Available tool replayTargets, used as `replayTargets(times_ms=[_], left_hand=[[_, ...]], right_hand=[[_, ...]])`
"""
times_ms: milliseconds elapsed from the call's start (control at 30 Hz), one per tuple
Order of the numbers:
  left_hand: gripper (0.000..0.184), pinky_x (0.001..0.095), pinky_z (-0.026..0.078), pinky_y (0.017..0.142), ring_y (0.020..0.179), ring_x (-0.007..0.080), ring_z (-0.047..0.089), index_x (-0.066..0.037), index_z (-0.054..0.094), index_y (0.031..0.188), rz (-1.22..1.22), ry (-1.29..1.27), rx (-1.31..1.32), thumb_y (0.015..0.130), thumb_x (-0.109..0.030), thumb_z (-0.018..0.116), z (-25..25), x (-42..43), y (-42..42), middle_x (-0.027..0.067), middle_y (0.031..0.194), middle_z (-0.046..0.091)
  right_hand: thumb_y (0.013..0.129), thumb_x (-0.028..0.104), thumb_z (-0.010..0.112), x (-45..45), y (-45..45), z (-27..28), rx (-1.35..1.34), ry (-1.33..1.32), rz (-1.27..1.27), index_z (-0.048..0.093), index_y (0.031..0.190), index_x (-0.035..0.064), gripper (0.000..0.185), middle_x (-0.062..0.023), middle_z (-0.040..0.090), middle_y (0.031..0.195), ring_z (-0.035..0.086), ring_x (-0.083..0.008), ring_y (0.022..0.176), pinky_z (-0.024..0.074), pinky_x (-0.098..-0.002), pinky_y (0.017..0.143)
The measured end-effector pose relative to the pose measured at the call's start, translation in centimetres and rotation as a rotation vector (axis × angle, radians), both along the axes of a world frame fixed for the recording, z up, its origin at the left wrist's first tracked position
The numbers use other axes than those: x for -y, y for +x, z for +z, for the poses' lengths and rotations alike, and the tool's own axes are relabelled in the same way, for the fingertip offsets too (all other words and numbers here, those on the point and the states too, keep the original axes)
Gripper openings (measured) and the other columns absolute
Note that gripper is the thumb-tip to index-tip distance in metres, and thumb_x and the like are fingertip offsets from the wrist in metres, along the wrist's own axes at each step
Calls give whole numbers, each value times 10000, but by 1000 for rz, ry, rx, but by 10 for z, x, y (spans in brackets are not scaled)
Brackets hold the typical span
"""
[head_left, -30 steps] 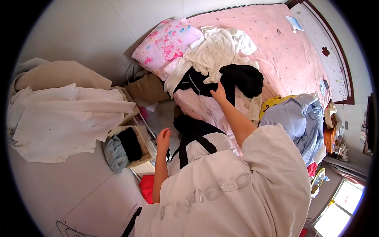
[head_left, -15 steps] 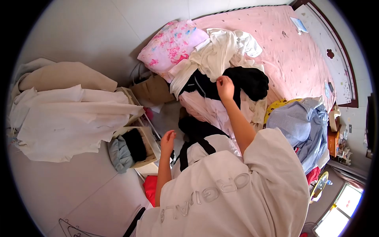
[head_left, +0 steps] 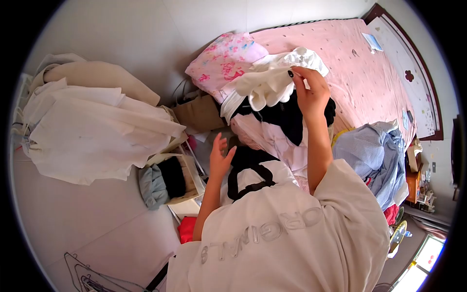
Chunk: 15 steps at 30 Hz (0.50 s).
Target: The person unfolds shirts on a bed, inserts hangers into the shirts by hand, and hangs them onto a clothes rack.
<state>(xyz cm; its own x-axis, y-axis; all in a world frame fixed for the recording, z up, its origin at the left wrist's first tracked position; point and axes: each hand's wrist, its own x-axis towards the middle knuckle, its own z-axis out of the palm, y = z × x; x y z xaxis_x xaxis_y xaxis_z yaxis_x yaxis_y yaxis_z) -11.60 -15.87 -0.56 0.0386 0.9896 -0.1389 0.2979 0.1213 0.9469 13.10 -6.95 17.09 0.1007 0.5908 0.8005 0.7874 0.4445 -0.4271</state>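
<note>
My right hand point(head_left: 311, 90) is raised over the clothes pile, its fingers pinched on a cream garment point(head_left: 267, 86) that hangs bunched from it. Beneath lie black clothing point(head_left: 287, 119) and pale pink cloth point(head_left: 277, 143). Behind, a white garment point(head_left: 307, 58) rests on the bed, beside a floral pillow point(head_left: 224, 64). My left hand point(head_left: 222, 155) is in the air near my body, thumb and fingers apart, holding nothing.
White clothes point(head_left: 97, 131) hang at the left. A drawer box point(head_left: 194, 181) holds black and grey-blue cloth. A brown bag point(head_left: 197, 114) stands by the pink bed point(head_left: 360, 82). Blue striped clothing point(head_left: 365, 151) lies at the right; wire hangers point(head_left: 85, 272) are at the lower left.
My right hand has risen with the cream garment, lifting it off the black clothing. My left hand has moved slightly up and right, its fingers now spread. The view has shifted.
</note>
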Motion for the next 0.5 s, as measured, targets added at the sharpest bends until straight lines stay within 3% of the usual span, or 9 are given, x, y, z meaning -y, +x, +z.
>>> replayTargets(times_ms=[100, 167, 267, 367, 467, 500], left_hand=[[752, 378, 363, 880, 1122, 253, 414, -87, 167, 1337, -3, 31, 8, 755, -188, 632, 14, -8, 15, 148, 1273, 375], [795, 402, 340, 907, 1184, 274, 355, -86, 110, 1348, -20, 44, -5, 757, -199, 630, 16, -16, 20, 156, 1328, 301], [768, 404, 336, 916, 1201, 282, 337, -68, 137, 1342, 42, 15, 120, 765, -217, 622, 1, -28, 24, 154, 1339, 286], [728, 360, 366, 895, 1134, 255, 418, -67, 199, 1325, 102, -116, 353, 752, -169, 636, -43, -46, 27, 133, 1310, 342], [600, 306, 395, 814, 1076, 182, 449, -74, 260, 1296, -117, -538, 450, 805, -232, 567, -16, -46, 19, 95, 1237, 424], [580, 294, 397, 795, 1047, 165, 461, -75, 272, 1287, -113, -521, 439, 809, -235, 559, -13, -43, 23, 85, 1215, 442]], right_hand=[[684, -3, 630, 6, -11, 21, -29, 101, 4, 611, 802, 32, 125, -77, 600, 710, 563, -188, 602, 447, -267, 543], [706, 3, 628, 11, -15, 30, -115, 99, -14, 607, 801, 18, 99, -68, 613, 744, 565, -152, 608, 448, -242, 571], [731, 23, 620, 14, -14, 35, -271, 124, 81, 603, 812, 13, 83, -54, 608, 742, 543, -119, 626, 435, -225, 586], [746, 34, 611, 16, -13, 38, -373, 114, 161, 604, 811, 8, 70, -46, 603, 738, 527, -101, 644, 424, -212, 596], [753, 40, 605, 20, -12, 37, -428, 48, 128, 607, 811, 3, 68, -40, 598, 731, 519, -95, 651, 419, -206, 602], [754, 41, 604, 20, -9, 33, -426, 21, 108, 607, 811, 1, 70, -37, 598, 728, 518, -94, 650, 419, -206, 602]])
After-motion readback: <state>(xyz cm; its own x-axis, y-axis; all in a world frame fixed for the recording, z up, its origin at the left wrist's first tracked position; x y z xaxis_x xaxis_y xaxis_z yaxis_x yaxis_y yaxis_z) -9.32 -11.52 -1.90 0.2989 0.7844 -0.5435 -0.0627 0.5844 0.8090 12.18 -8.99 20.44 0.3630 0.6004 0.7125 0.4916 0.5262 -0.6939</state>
